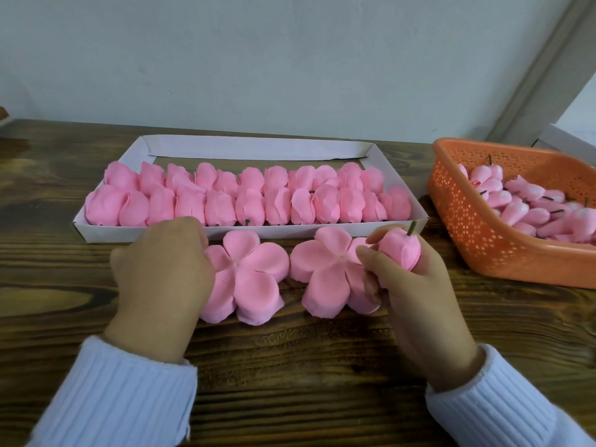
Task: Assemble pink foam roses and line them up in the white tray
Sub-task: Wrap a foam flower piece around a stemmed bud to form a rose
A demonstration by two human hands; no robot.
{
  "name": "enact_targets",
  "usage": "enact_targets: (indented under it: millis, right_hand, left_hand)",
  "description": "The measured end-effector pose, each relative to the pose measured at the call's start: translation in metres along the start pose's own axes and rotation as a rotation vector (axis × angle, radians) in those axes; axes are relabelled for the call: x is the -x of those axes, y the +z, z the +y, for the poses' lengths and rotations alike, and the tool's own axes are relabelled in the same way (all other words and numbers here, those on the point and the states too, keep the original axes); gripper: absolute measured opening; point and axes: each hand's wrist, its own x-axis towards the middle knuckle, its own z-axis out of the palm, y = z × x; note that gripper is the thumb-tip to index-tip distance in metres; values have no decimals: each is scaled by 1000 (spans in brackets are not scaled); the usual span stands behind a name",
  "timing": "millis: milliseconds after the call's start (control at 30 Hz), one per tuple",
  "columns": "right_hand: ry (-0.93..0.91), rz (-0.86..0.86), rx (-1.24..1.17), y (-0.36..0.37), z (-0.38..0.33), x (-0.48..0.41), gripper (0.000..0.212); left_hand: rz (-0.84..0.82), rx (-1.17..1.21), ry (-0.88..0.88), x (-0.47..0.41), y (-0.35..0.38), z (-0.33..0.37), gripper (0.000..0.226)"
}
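Before the white tray (129, 232), a rose bud (400, 247) is gripped by the right hand (416, 295); a petal layer (253, 275) is touched by the left hand (161, 272), grip unclear.

I see a dark wooden table (290, 366) under the right hand (416, 285), pale wall (258, 59) beyond, grey frame (548, 75) further right.

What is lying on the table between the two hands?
In the head view, the left petal piece and right petal piece lie side by side between the left hand and right hand.
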Motion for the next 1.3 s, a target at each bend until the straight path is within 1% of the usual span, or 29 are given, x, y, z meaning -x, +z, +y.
enact_targets:
  millis: [167, 233, 333, 400, 467, 567, 667, 767, 900, 1000, 1033, 1100, 1167, 1233, 1300]
  right_hand:
    - [-7, -12, 6, -1, 0, 0, 8]
    - [-9, -9, 3, -1, 0, 0, 8]
    - [0, -7, -1, -1, 0, 0, 7]
    - [4, -5, -6, -1, 0, 0, 7]
    - [4, -6, 3, 0, 0, 0, 7]
    - [3, -12, 21, 0, 0, 0, 6]
    - [-6, -11, 11, -1, 0, 0, 6]
    - [-13, -12, 17, -2, 0, 1, 3]
    - [-5, 1, 22, -2, 1, 0, 2]
    - [0, -28, -4, -2, 0, 0, 2]
    - [4, -51, -27, -1, -1, 1, 5]
    - [14, -116, -71, 0, -1, 2, 9]
    - [30, -186, -95, 1, -2, 4, 6]
    - [63, -251, -117, 0, -3, 4, 3]
    - [112, -315, -183, -1, -5, 4, 7]
  left_hand:
    - [17, -96, -6, -1, 2, 0, 12]
    - [23, -82, 4, -2, 4, 0, 11]
    - [66, 79, 51, -2, 5, 0, 6]
    - [99, 231, 91, -2, 6, -2, 5]
    - [95, 416, 96, -5, 6, -3, 8]
    - [17, 694, 56, -8, 7, -2, 19]
    - [-68, 914, -11, -7, 6, 0, 14]
    - [-137, 1024, -106, -5, 6, 2, 12]
    - [-220, 1215, -237, -2, -1, 9, 26]
    - [-238, 1257, -267, -2, 0, 9, 19]
    - [-277, 1299, -279, -2, 1, 9, 18]
    - [-415, 1438, -277, 2, 1, 14, 19]
    - [-532, 1570, -242, 8, -2, 22, 20]
    - [-606, 1639, -184, 14, -3, 29, 25]
    - [-660, 1644, -112, 17, -3, 33, 31]
